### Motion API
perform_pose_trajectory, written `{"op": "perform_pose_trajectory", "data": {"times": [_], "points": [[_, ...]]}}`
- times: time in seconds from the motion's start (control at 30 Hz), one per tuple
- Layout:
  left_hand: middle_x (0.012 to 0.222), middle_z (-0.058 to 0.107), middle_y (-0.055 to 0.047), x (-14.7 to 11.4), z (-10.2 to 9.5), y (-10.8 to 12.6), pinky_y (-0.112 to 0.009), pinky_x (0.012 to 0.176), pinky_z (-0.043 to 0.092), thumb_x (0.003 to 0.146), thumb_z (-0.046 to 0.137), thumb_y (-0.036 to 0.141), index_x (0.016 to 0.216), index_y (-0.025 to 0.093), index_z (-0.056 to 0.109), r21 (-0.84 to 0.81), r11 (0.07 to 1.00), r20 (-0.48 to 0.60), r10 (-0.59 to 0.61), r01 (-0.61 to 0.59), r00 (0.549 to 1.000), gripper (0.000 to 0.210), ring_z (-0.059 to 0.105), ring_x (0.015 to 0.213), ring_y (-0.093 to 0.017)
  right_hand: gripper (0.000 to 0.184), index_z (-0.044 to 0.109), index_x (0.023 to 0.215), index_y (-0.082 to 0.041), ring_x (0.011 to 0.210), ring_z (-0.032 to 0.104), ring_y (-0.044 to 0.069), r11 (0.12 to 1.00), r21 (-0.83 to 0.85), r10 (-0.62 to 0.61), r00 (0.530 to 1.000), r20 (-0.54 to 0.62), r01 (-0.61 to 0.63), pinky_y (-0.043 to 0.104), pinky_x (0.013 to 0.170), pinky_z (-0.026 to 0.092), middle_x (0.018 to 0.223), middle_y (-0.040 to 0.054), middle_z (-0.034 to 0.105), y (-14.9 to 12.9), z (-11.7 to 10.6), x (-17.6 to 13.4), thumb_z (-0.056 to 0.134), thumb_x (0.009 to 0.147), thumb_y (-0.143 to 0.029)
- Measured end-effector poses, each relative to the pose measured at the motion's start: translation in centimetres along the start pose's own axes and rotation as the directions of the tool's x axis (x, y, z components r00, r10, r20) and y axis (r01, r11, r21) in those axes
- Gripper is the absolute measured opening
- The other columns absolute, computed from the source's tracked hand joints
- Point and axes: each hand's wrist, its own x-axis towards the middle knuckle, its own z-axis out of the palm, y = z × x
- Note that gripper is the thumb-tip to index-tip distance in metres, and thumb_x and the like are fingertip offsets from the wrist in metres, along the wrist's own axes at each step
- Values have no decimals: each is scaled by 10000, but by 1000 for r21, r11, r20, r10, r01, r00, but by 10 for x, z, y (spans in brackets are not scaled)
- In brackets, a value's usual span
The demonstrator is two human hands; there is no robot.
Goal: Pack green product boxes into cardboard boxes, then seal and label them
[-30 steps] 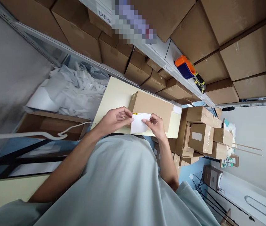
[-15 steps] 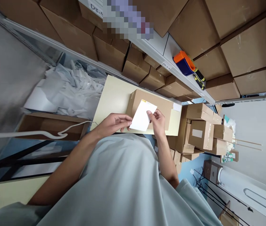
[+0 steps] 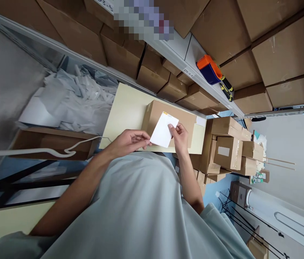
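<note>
A white rectangular paper label is pinched at its right edge between the thumb and curled fingers of the right hand. The lower left corner of the label is touched by the fingertips of the left hand, whose fingers are loosely bent and only partly closed; whether that corner is actually gripped cannot be told. The label is held tilted between the two hands, just above the near part of a closed brown cardboard box, with a small yellow mark seen at its far corner.

The box is rested on a pale yellow tabletop directly beyond both hands. To the right of the right hand, a stack of smaller taped cardboard cartons is piled. To the left of the left hand, an open brown carton is seen, and beyond it a heap of crumpled white paper. Farther off, beyond the right hand, an orange and blue tape dispenser is laid on a grey metal shelf among large cartons.
</note>
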Motion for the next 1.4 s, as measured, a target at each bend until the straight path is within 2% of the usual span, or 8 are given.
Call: {"op": "perform_pose_trajectory", "data": {"times": [0.13,0.23,0.4,0.77,1.03,1.17,1.33,1.4], "points": [[822,794,-62,6,7,1,-306,700,581,759,833,593,847,222,721,19,1000,-38,15,-14,999,398,701,734,-202,698,687,1284,-206,915,702,202,980,-197,-7,1000,-22,2,312,736,582,1103,81,761,16,0,3,903,804,-665],[830,782,-58,13,12,-3,-303,748,589,778,818,621,838,219,730,60,997,-74,58,-53,996,416,715,780,-208,504,753,1229,-228,1190,707,249,924,-344,-156,985,67,170,377,966,604,1317,131,732,11,-6,-8,842,900,-600],[846,759,-49,22,22,-10,-291,751,570,845,766,634,819,214,750,152,979,-80,151,-137,985,422,689,787,-194,339,822,982,-237,986,729,206,926,-275,-151,921,358,259,343,916,593,1029,57,770,-7,-16,-29,808,948,-574],[860,764,-48,32,32,-16,-310,791,596,845,725,593,796,224,717,186,972,-99,164,-144,982,373,709,814,-210,163,778,862,-237,869,693,184,921,-310,-135,938,318,238,308,814,555,922,25,741,1,-24,-21,700,908,-372],[800,722,-29,34,6,-42,-302,724,552,781,714,556,766,231,683,180,981,-310,121,-67,943,327,660,746,-199,206,733,831,-242,894,697,207,946,-296,-70,975,210,132,338,838,565,961,43,757,4,-42,-8,665,879,-430],[794,740,-45,40,-20,-59,-297,685,542,683,721,506,737,238,670,54,999,-531,25,5,847,278,696,795,-223,241,720,826,-241,907,710,224,947,-299,-63,982,180,116,352,848,571,956,54,768,7,-46,-2,664,859,-473],[661,626,25,47,-61,-61,-252,563,431,700,640,439,815,217,604,-112,993,-844,-120,47,523,253,617,662,-161,248,704,793,-238,826,689,219,952,-288,-61,984,168,108,349,809,567,861,40,750,7,-44,1,687,823,-484],[625,549,63,46,-80,-57,-246,553,405,770,561,428,861,232,515,-96,995,-887,-95,22,451,222,549,606,-127,244,698,787,-238,804,677,213,953,-282,-61,984,166,107,347,803,564,836,34,742,5,-45,1,683,818,-479]]}}
